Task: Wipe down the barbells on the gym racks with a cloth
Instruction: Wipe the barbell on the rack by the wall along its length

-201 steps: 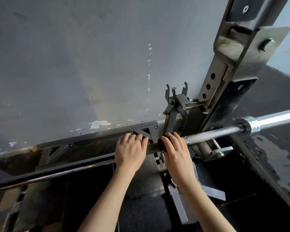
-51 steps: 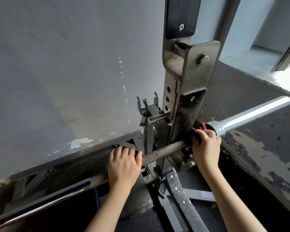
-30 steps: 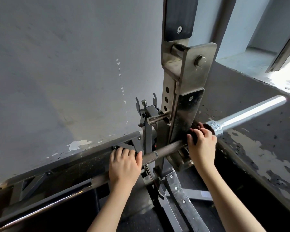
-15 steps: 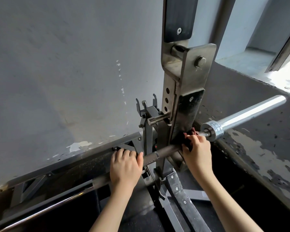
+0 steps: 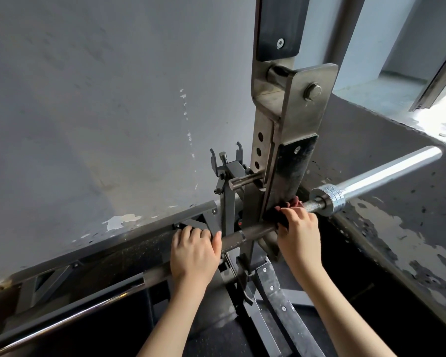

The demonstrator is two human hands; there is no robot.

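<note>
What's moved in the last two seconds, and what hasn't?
The right hand, gripping the cloth around the barbell, has slid left along the shaft, away from the collar toward the rack upright; bare shaft now shows beside the collar. The left hand keeps its grip left of the upright; the barbell has not shifted.

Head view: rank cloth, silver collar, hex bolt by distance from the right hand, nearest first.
1. Cloth: gripped in the right hand, on the bar.
2. Silver collar: just to its right along the bar.
3. Hex bolt: high above, on the bracket.
</note>
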